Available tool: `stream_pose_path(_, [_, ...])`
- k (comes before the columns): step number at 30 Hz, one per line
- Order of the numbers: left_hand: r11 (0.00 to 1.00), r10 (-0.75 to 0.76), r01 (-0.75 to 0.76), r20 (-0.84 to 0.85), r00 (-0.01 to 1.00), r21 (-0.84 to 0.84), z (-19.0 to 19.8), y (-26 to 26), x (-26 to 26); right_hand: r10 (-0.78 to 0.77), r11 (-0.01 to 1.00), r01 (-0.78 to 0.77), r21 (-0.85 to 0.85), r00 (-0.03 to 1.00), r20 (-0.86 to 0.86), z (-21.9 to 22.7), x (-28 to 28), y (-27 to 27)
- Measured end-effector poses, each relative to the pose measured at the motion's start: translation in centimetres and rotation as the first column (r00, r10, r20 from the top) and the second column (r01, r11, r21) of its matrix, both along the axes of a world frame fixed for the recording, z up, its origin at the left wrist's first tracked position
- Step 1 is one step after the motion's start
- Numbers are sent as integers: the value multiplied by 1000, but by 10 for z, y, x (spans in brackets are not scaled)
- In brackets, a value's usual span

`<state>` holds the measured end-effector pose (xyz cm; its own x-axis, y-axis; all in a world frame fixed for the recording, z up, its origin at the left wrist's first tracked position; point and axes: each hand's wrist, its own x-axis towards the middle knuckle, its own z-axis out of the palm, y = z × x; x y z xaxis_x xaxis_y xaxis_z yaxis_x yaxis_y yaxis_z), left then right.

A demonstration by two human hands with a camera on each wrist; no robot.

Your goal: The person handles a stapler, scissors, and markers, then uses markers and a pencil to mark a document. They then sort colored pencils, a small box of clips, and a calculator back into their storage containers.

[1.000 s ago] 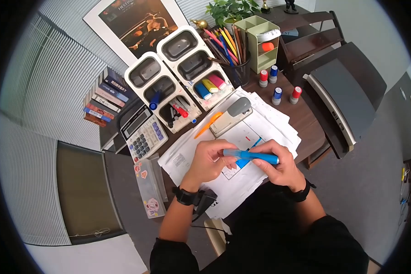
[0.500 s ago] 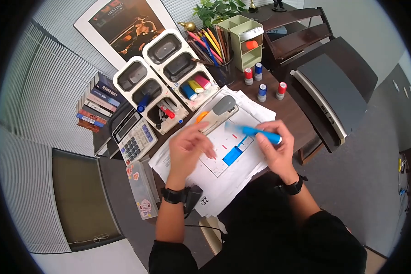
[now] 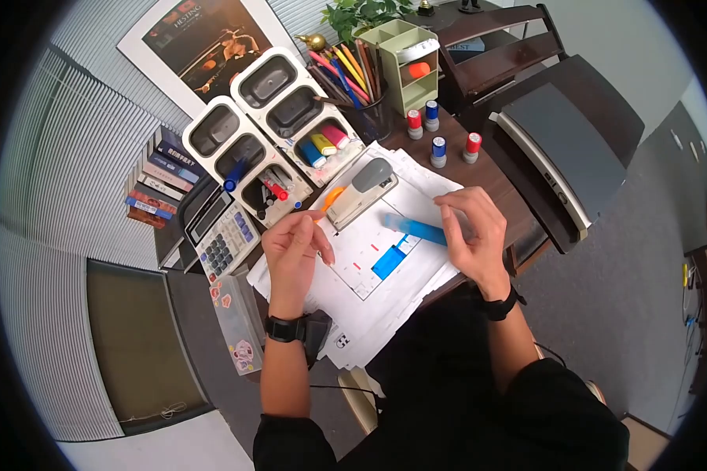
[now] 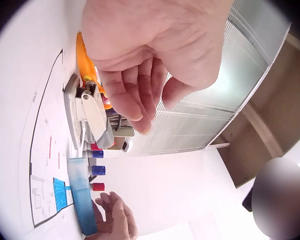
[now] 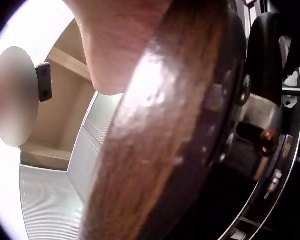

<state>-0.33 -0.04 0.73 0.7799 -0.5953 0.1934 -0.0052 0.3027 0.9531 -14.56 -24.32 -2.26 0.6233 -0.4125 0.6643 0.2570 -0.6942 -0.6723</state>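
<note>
My left hand (image 3: 294,255) hovers over the left side of the papers (image 3: 334,286) with its fingers loosely bent and nothing in them; the left wrist view shows the same hand (image 4: 150,65) close up. Over the papers' right edge is my right hand (image 3: 479,235), thumb and index finger apart. A blue marker (image 3: 412,228) reaches leftward from beside its thumb, its right end partly hidden; whether the hand touches it is unclear. The left wrist view has the marker (image 4: 82,195) beside that hand (image 4: 115,217). A blue block (image 3: 388,262) is coloured on the top sheet's drawing.
A stapler (image 3: 360,192) and orange pen (image 3: 332,198) lie at the papers' top edge. Beyond stand white trays (image 3: 287,174) with markers, and a pencil cup (image 3: 373,118). A calculator (image 3: 224,239) is at left; several stamps (image 3: 439,151) at right. Brown wood (image 5: 145,145) fills much of the right wrist view.
The hands have parted: my left hand let go of the marker's pale end and moved left. The right hand's fingers have spread from their grip, and the blue block came into sight.
</note>
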Motion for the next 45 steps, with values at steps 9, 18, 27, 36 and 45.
stream_pose_path(9, [1000, 2, -2, -21, 1000, -30, -5, 3, 6, 117, 944, -178, -278, 968, -221, 18, -9, 5])
stream_pose_path(18, [998, -21, 20, -21, 1000, -59, -3, 6, 8, -82, 987, 63, -146, 988, -129, 6, -9, -25])
stream_pose_path(27, [974, 93, -148, 295, 951, 171, 11, 1, 4, 144, 963, -151, -223, 988, -45, 5, -19, -29])
stream_pose_path(36, [669, -167, -625, 901, 401, 402, 61, -61, 30, 206, 946, -248, -208, 957, -204, -2, -20, -28])
stream_pose_path(45, [401, -519, -739, 799, 303, 541, 62, -95, 58, 244, 944, -281, -176, 948, -204, -3, -23, -33])
